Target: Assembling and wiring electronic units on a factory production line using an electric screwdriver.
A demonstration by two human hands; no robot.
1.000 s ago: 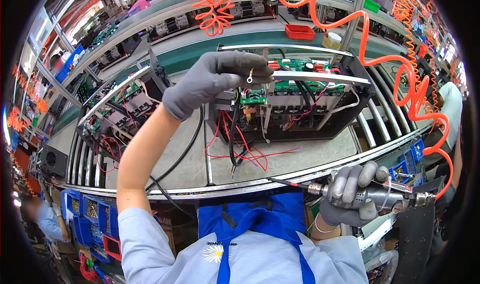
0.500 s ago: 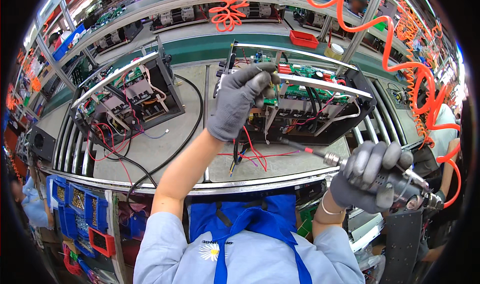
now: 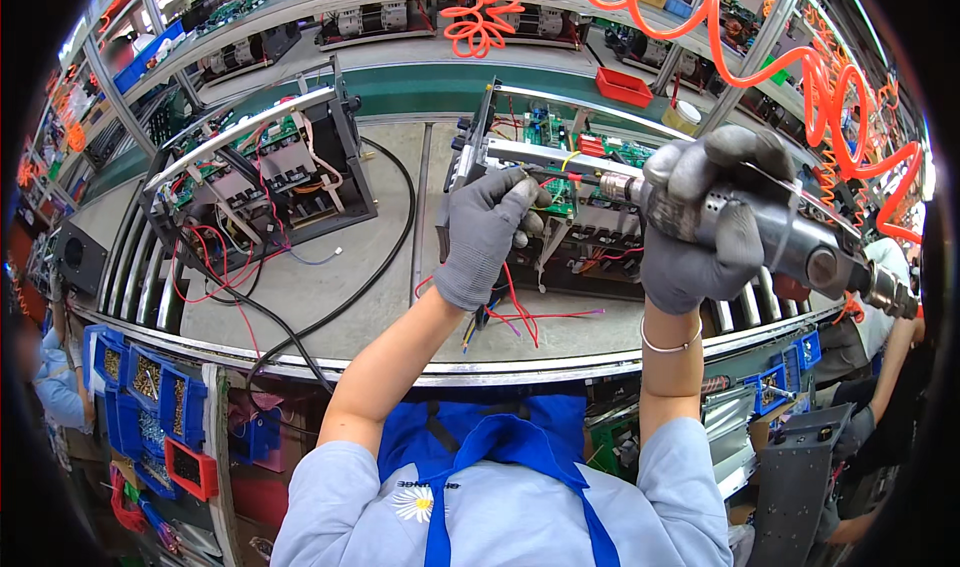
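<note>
My right hand [image 3: 712, 222] grips an air screwdriver [image 3: 800, 242], held level with its shaft pointing left. The bit end reaches the fingertips of my left hand [image 3: 490, 229]. Those gloved fingers are pinched together at the near metal rail of an open chassis; whatever is between them is too small to make out. The chassis [image 3: 600, 251] stands on the bench, with green circuit boards [image 3: 560, 199] inside. Part of it is hidden behind my hands and the tool. Loose red wires [image 3: 520, 312] hang out below my left wrist.
A second open chassis [image 3: 350, 182] stands to the left, with a black cable [image 3: 412, 202] curving beside it. Coiled orange air hoses [image 3: 740, 67] hang overhead. A red tray [image 3: 622, 86] sits behind. Blue bins [image 3: 181, 408] of screws hang at lower left. Other people work at both sides.
My right hand has brought the air screwdriver up and left, from beside the bench edge to my left fingertips. My left hand has lowered to the chassis rail.
</note>
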